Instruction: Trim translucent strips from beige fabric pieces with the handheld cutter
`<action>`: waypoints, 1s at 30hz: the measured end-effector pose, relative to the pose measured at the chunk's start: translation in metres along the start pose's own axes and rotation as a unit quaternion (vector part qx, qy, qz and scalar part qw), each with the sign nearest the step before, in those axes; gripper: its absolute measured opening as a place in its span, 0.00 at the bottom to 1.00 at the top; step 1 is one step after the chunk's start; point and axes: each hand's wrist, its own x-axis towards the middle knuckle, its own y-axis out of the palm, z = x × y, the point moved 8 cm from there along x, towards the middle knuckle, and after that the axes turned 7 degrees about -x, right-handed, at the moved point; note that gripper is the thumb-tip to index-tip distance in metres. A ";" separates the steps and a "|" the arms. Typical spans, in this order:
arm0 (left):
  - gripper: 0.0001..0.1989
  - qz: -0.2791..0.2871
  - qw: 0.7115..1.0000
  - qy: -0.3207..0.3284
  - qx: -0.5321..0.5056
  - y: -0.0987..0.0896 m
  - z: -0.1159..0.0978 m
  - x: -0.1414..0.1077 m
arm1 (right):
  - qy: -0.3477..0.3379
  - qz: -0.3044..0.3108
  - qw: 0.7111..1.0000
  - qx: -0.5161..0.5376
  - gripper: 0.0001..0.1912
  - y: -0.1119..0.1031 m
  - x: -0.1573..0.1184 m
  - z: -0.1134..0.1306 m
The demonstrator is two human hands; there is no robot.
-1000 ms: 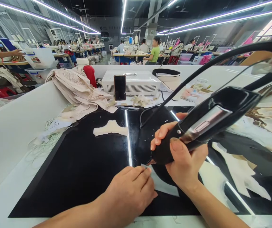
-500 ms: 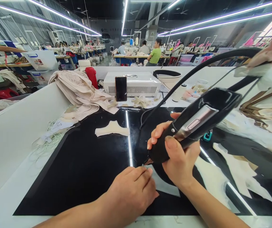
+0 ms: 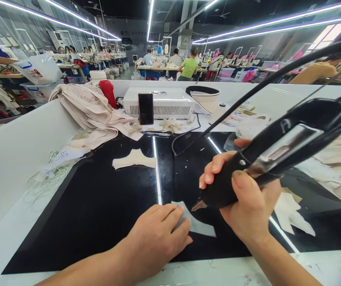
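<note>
My left hand (image 3: pixel 164 234) rests on the black mat, its bent fingers holding down a thin grey curved piece (image 3: pixel 202 227). The piece's right end lies bare on the mat. A black corded hand tool (image 3: pixel 286 143) is wrapped in my right hand (image 3: pixel 250 198), thumb near its metal side plate. Its small coppery tip (image 3: pixel 199 205) points down and left, apart from the left fingers and just beyond the grey piece. A cream cut piece (image 3: pixel 134 159) lies farther back on the mat. Another cream piece (image 3: pixel 292 214) sits at the right, partly behind my right hand.
A black mat (image 3: pixel 107 214) covers the white table. Beyond it stand a white vented box (image 3: pixel 173 104) and a phone (image 3: pixel 146 109). Draped beige fabric (image 3: pixel 84 109) and tangled thread (image 3: pixel 48 182) lie left. The tool's cable (image 3: pixel 248 93) arches overhead. Co-workers sit farther back.
My right hand has moved the tool to the right, and its tip is now away from my left fingertips. More of the grey piece shows. The view has shifted slightly.
</note>
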 end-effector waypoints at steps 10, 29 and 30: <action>0.15 -0.003 1.000 0.006 -0.004 -0.008 0.001 0.002 | -0.008 -0.003 1.000 -0.028 0.21 -0.036 -0.017 0.014; 0.13 0.009 1.000 0.016 0.006 -0.009 0.002 0.002 | -0.003 -0.019 1.000 0.006 0.21 -0.040 -0.025 0.018; 0.13 0.008 1.000 0.017 0.005 -0.009 0.002 0.002 | -0.006 -0.015 1.000 0.006 0.21 -0.039 -0.026 0.018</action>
